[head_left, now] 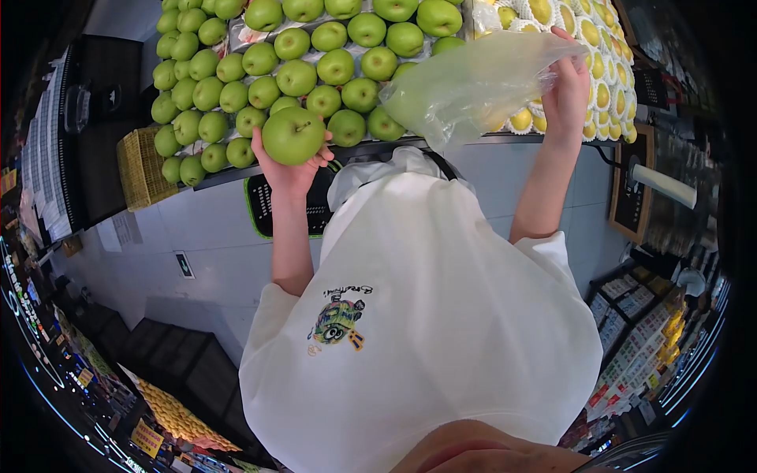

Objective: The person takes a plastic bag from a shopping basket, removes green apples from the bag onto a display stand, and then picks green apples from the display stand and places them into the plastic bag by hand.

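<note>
Fruit display [229, 176], glossy green apple [293, 135], left fingers [324, 153] curled around it; right fingers [562, 34] pinching translucent bag [473, 87].

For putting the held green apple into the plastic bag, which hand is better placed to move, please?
Probably the left hand: it already holds the green apple, raised above the other apples. The right hand grips the plastic bag, so it seems better suited to steadying it.

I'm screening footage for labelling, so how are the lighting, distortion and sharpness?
Head view: strong fisheye bending, black corners; light strips curved near the lower edges; small highlights on the plastic bag; faint fold shadows on the white shirt; held apple fairly crisp, yellow sign too soft to read.
</note>
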